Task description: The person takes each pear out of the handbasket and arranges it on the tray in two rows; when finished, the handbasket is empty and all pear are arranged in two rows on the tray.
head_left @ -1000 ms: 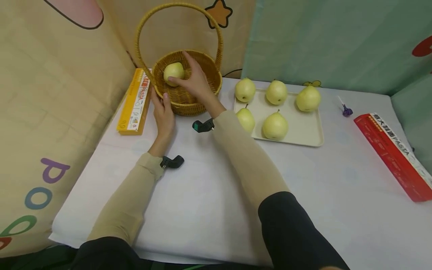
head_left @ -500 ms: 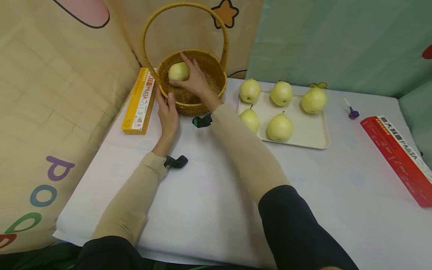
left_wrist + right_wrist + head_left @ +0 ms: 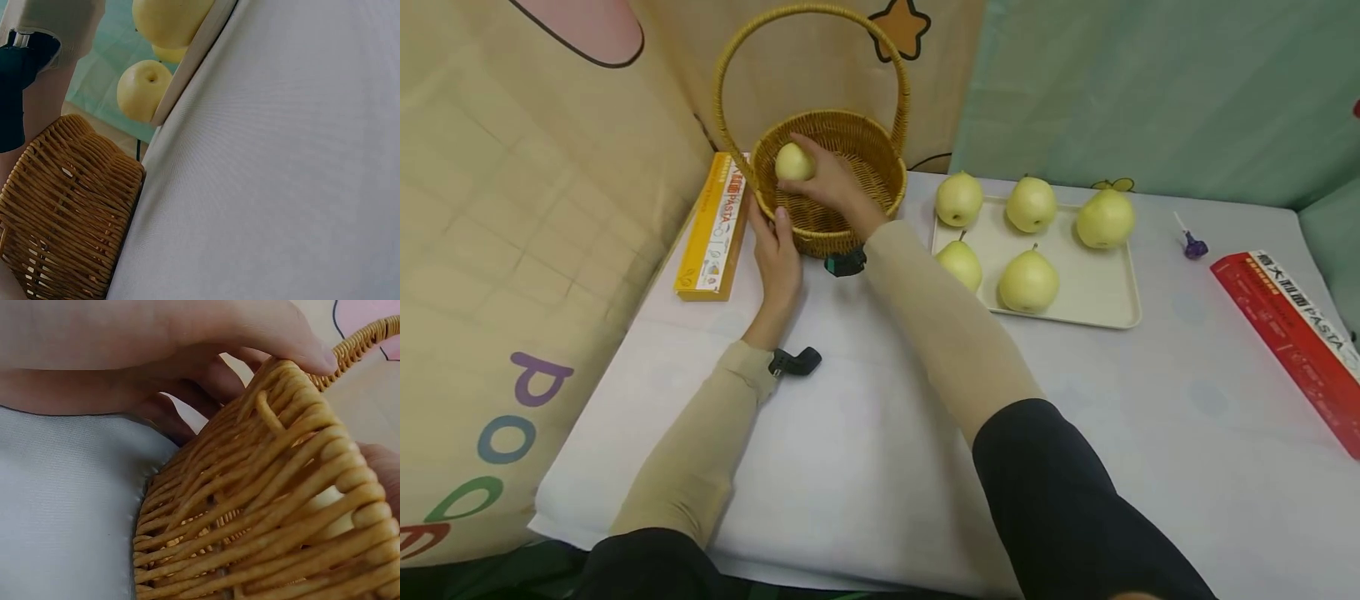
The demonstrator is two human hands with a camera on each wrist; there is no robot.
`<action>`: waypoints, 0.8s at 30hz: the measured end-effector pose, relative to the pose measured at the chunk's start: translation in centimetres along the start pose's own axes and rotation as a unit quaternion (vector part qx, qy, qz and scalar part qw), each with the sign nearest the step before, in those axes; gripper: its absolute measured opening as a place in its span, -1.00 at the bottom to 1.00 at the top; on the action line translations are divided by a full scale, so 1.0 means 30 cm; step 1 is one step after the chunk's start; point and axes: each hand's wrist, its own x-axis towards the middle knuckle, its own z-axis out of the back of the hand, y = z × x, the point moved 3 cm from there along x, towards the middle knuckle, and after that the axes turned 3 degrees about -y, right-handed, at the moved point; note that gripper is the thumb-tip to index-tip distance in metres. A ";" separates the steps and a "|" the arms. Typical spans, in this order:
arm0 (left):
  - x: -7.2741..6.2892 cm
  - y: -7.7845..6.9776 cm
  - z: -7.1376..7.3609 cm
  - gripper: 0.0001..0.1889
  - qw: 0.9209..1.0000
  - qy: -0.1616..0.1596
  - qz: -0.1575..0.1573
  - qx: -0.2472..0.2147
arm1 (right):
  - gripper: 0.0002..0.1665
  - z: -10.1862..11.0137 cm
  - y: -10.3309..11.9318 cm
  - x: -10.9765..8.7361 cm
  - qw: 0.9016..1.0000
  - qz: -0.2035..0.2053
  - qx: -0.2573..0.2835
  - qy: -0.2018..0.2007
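Note:
A round wicker basket (image 3: 820, 242) with a tall arched handle stands at the back left of the table. Inside it, towards the left wall, is a pale yellow-green pear (image 3: 793, 163). My right hand (image 3: 831, 179) reaches over the near rim and grips this pear between thumb and fingers; its lower side is hidden. My left hand (image 3: 778, 262) holds the basket's near left side. In the right wrist view, the left thumb (image 3: 306, 350) lies on the rim and the fingers curl along the outer wall.
Several pears (image 3: 1028, 281) sit on a cream rectangular tray (image 3: 1097, 308) right of the basket. A yellow pasta box (image 3: 711, 229) lies close to its left. Further right are a purple-wrapped lollipop (image 3: 1195, 247) and a red pasta box (image 3: 1288, 342). Curtains hang behind the table.
The head view has shifted slightly, so things appear further right. My right hand has closed in over the pear and covers more of it. My left hand stays against the basket.

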 end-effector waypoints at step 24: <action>0.004 0.005 0.014 -0.28 1.000 0.009 0.001 -0.006 | -0.08 -0.015 0.010 -0.003 1.000 -0.001 0.002 -0.005</action>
